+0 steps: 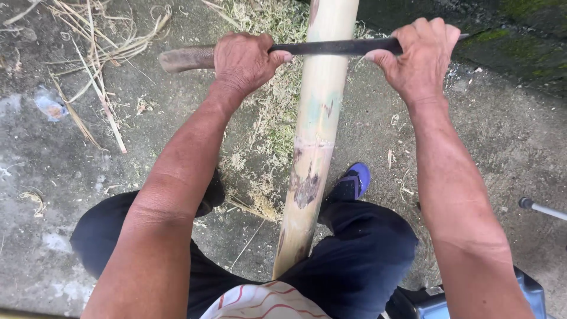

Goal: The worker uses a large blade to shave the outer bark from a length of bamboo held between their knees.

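on the far left i see dry straw stalks scattered on the concrete floor, and one small crumpled scrap of plastic beside them. next comes my left hand, fingers wrapped tight round the wooden handle of one long knife, whose dark blade runs level across the top of the view. the blade lies crosswise on one bamboo pole, touching its pale skin near the upper end. the pole slants from the top centre down between my knees, its lower end hidden behind dark trousers. it is pale yellow with green tinges and brown blotches lower down. a heap of pale shavings lies on the floor just left of the pole. right of the pole i count one blue shoe, near its lower part. my right hand clamps the blade's far end, fingers curled over the back of the steel. at the right edge, one thin metal rod pokes in, and a dark blue plastic container sits at the bottom; i cannot tell what is in it.
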